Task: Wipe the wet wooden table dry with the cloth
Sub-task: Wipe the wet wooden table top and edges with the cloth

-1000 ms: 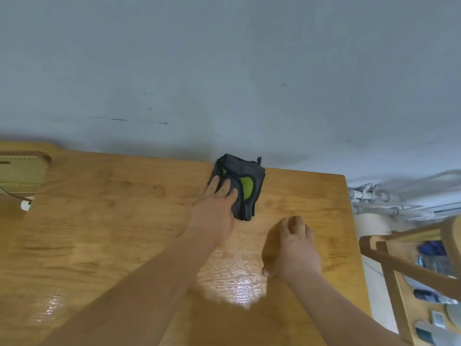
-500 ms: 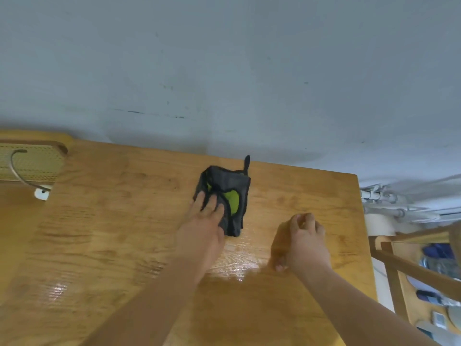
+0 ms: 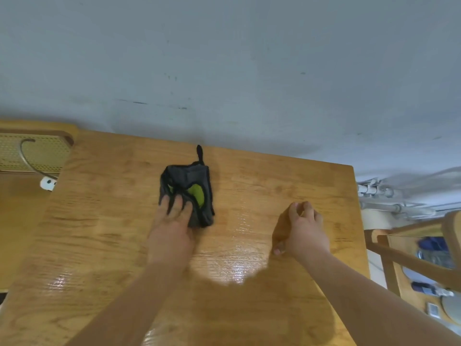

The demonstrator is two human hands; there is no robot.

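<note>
A folded dark grey cloth (image 3: pixel 190 181) with a green patch lies on the wooden table (image 3: pixel 274 186), near its far edge. My left hand (image 3: pixel 172 228) presses flat on the near part of the cloth, fingers straight. My right hand (image 3: pixel 303 229) rests on the table to the right of the cloth, fingers loosely curled, holding nothing. The tabletop shines wet between and in front of my hands.
A grey wall runs behind the table. A woven-back chair (image 3: pixel 32 151) stands at the far left with a white plug and cable. At the right are pipes (image 3: pixel 379 193), a wooden chair frame (image 3: pixel 411 255) and a lower shelf with small items.
My left hand has slid the cloth leftward along the table. My right hand stayed resting on the table.
</note>
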